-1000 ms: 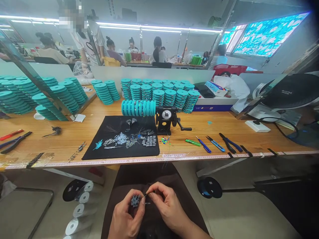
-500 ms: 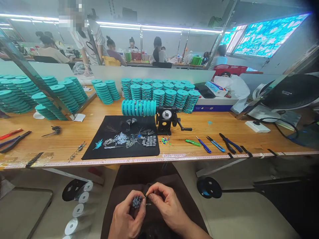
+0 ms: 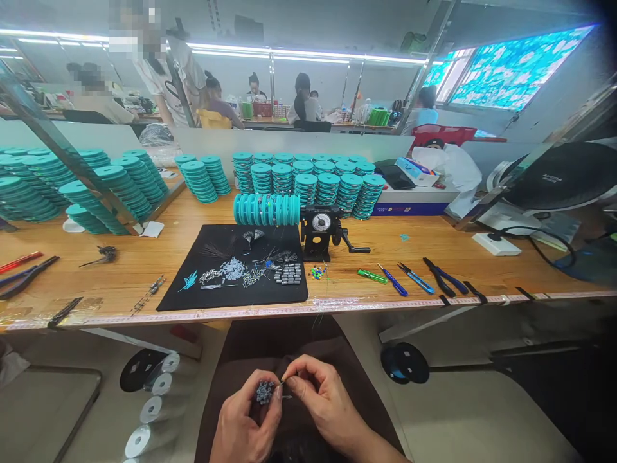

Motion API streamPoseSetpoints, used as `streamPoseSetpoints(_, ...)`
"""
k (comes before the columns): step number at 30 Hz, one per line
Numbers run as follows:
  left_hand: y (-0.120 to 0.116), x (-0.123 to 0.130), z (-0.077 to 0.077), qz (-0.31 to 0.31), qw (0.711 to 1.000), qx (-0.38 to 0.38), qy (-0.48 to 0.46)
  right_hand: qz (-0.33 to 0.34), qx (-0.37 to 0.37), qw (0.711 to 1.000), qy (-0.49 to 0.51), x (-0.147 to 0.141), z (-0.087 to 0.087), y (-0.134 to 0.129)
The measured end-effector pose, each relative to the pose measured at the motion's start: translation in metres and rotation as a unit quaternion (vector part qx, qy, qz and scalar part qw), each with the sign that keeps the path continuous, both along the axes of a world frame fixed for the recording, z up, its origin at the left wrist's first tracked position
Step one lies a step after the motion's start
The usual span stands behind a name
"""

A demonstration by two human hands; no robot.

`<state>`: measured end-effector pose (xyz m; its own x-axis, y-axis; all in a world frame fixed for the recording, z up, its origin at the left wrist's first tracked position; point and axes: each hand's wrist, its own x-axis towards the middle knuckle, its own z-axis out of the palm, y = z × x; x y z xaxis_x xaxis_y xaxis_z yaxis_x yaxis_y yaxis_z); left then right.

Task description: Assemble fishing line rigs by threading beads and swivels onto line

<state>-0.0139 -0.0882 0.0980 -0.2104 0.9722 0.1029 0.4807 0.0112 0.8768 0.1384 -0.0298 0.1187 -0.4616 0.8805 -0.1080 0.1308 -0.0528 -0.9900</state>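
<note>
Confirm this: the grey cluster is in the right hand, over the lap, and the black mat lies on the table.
Not quite: the head view shows the grey cluster in the left hand, not the right hand. It is over the lap, and the black mat lies on the table.

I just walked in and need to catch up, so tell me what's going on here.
Over the lap, the left hand holds a cluster of small grey pieces. The right hand meets it at the fingertips, pinching something too small to make out. On the bench, more small parts lie on a black mat, beside a cranked winder with teal spools.
</note>
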Motion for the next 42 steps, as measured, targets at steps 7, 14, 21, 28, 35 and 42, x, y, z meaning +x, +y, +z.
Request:
streamPoseSetpoints(7,-0.001,0.0,0.0,-0.002,1.0,0.0,-0.003,-0.008,0.004,1.0,-0.007,0.0,-0.002,-0.001)
streamPoseSetpoints(14,-0.001,-0.001,-0.002,-0.009,1.0,0.004,-0.001,-0.006,0.007,1.0,0.0,0.001,-0.005,0.001)
streamPoseSetpoints(21,0.0,0.002,-0.001,0.008,0.999,-0.01,-0.032,-0.01,0.002,1.0,0.009,0.0,-0.006,0.0)
streamPoseSetpoints(28,0.001,0.002,0.001,0.01,0.995,-0.047,-0.083,-0.007,-0.028,0.999,0.042,0.0,-0.013,0.0)
streamPoseSetpoints(35,0.0,0.002,0.004,0.019,0.995,-0.049,-0.08,-0.015,-0.029,0.999,0.042,-0.001,-0.011,-0.001)
streamPoseSetpoints(42,0.003,0.001,-0.003,-0.02,0.986,-0.056,-0.158,-0.005,-0.023,0.998,0.05,-0.002,-0.009,-0.001)
